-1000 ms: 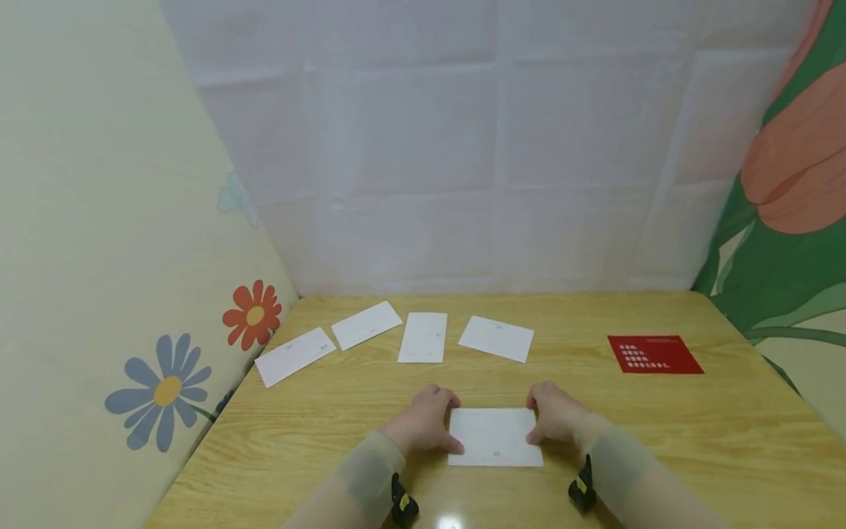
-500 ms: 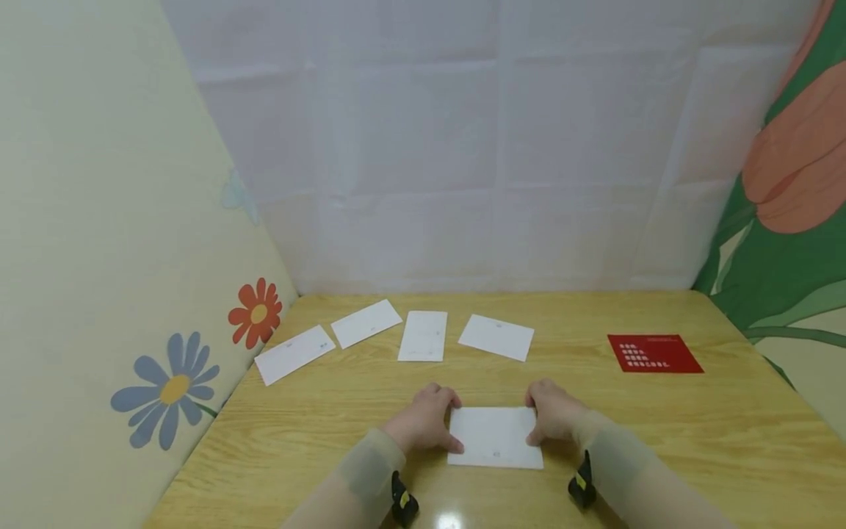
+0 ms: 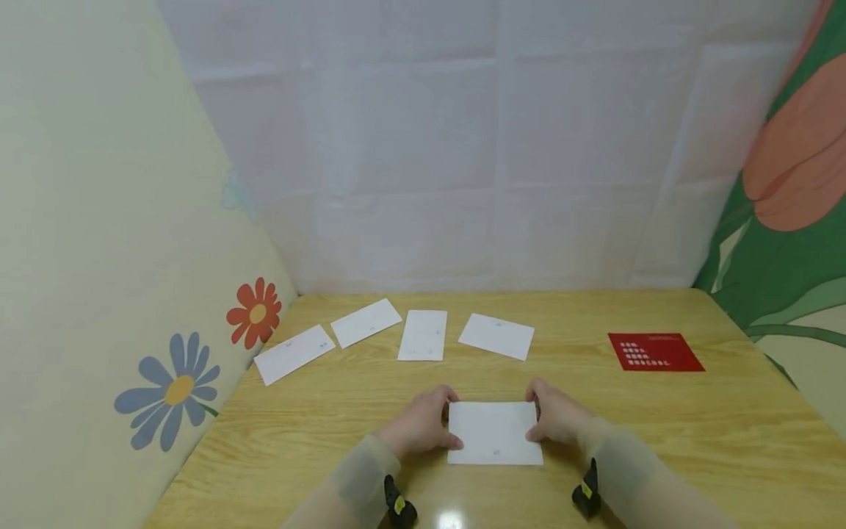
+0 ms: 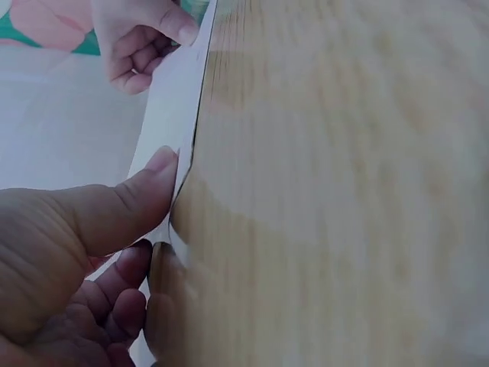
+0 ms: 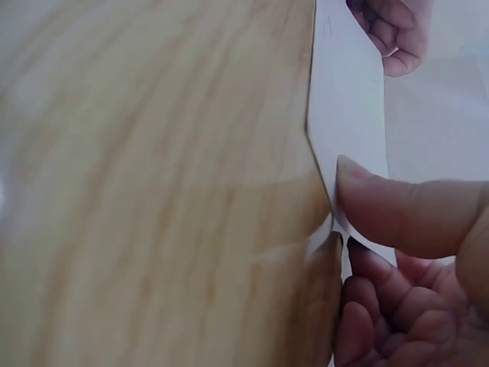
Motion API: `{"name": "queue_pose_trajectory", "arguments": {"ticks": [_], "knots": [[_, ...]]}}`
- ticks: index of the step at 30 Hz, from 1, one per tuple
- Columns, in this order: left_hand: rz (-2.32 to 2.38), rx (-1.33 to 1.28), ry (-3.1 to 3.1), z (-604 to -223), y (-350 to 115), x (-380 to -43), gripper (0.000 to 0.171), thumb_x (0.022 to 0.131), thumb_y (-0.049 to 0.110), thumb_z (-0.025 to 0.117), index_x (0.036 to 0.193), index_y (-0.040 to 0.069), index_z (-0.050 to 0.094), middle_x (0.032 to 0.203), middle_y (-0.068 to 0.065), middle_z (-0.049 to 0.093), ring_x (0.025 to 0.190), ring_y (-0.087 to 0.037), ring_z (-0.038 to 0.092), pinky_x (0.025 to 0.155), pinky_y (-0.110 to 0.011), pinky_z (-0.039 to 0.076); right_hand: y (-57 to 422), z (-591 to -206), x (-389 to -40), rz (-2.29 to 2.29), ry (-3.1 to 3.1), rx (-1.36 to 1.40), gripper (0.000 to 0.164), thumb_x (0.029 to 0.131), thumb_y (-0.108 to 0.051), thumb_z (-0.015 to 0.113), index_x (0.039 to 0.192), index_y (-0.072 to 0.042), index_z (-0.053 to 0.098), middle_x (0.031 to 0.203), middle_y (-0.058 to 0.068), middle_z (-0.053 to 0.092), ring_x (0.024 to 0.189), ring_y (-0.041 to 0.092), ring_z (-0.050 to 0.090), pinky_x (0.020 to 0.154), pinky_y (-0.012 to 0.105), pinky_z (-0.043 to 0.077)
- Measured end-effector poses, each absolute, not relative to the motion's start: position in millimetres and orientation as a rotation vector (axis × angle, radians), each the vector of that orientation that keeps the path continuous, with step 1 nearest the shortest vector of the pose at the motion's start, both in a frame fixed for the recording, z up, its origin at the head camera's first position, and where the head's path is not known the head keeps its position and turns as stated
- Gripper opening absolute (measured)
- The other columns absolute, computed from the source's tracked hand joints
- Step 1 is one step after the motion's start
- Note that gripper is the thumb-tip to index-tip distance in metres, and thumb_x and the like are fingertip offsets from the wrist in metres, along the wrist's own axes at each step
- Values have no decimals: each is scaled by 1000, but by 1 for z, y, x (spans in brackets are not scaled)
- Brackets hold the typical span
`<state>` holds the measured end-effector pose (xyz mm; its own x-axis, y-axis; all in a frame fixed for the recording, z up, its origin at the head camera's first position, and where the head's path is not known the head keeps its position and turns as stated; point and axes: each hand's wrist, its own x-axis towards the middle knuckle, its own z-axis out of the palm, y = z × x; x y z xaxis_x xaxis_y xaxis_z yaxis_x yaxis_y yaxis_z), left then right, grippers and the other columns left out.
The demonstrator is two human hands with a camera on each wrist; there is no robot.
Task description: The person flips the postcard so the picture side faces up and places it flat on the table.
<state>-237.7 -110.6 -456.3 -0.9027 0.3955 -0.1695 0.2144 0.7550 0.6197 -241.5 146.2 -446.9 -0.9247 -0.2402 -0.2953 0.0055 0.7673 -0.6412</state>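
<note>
A white rectangular card point(image 3: 496, 433) with a small printed mark near its front edge is at the front middle of the wooden table, between both hands. My left hand point(image 3: 423, 422) pinches its left side, the thumb point(image 4: 141, 202) on top and curled fingers beneath. My right hand point(image 3: 558, 415) pinches the right side likewise, its thumb point(image 5: 405, 210) pressing on the upper face. In the wrist views the card point(image 5: 348, 99) bends up at the held corners, while its near edge stays close to the tabletop. The fingertips below are partly hidden.
Behind the hands, several white cards lie apart in a loose row, from the leftmost card point(image 3: 295, 355) to the card right of centre point(image 3: 497, 337). A red card point(image 3: 656, 352) with white lettering lies at the right. A white cloth point(image 3: 410, 147) hangs behind the table point(image 3: 317, 441).
The far edge of the held card has risen slightly, and both hands have lifted a little with it. The other cards stay in place.
</note>
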Motion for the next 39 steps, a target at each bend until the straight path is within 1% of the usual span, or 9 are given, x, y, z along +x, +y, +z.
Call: {"name": "queue_pose_trajectory", "arguments": {"ticks": [4,9,13,19,24,29,32,36,39], "knots": [[1027,434,2611,-459,-113,-239,51,78,14,81,117,6,51,89,-4,54,76,-19,51,66,-33,44,146,-448,-242,-1004,2611,-175,42,78,-6,78,112,-9,53,95,8,54,84,23,51,76,40,44],[1187,369,2579,-464,-114,-241,43,81,9,77,117,4,54,81,-4,51,68,-17,48,57,-28,42,147,-451,-243,-1096,2618,-158,30,83,-5,73,107,-10,57,88,7,51,77,22,48,66,35,39],[1227,335,2587,-463,-114,-242,42,82,10,76,118,3,58,81,-3,51,67,-16,48,57,-27,41,148,-451,-244,-1165,2604,-125,28,83,-4,73,107,-9,59,86,8,50,76,22,48,64,34,39],[1270,263,2554,-460,-113,-243,37,84,9,74,118,6,61,84,-5,53,70,-18,50,58,-30,43,148,-450,-246,-1229,2565,-100,28,83,-3,72,106,-9,58,86,8,49,76,23,48,63,34,39],[1305,256,2493,-462,-115,-243,41,85,7,72,125,7,60,86,-7,53,69,-19,52,59,-31,45,148,-450,-245,-1270,2513,-111,37,78,2,74,109,-7,56,87,10,49,77,24,48,66,35,40],[1402,240,2401,-457,-117,-241,47,84,2,71,128,8,58,88,-8,50,72,-19,50,59,-29,44,153,-451,-245,-1321,2438,-91,46,75,5,76,115,-5,55,89,10,49,80,24,49,70,35,41],[1461,237,2371,-453,-118,-241,42,83,2,72,123,5,59,90,-8,50,76,-20,49,62,-29,42,155,-449,-245,-1366,2420,-80,43,75,5,76,113,-3,57,89,10,50,80,23,49,70,34,41],[1500,261,2390,-450,-120,-244,24,84,7,72,105,4,59,92,-7,53,79,-19,49,64,-30,41,158,-446,-245,-1433,2425,-92,33,76,4,75,104,-1,60,91,10,54,83,23,50,72,34,43],[1472,302,2459,-447,-122,-246,19,85,10,72,96,7,57,92,-4,57,79,-18,51,64,-31,42,160,-443,-246,-1456,2440,-115,27,76,2,75,99,-3,61,93,9,57,86,23,52,74,35,44]]}}
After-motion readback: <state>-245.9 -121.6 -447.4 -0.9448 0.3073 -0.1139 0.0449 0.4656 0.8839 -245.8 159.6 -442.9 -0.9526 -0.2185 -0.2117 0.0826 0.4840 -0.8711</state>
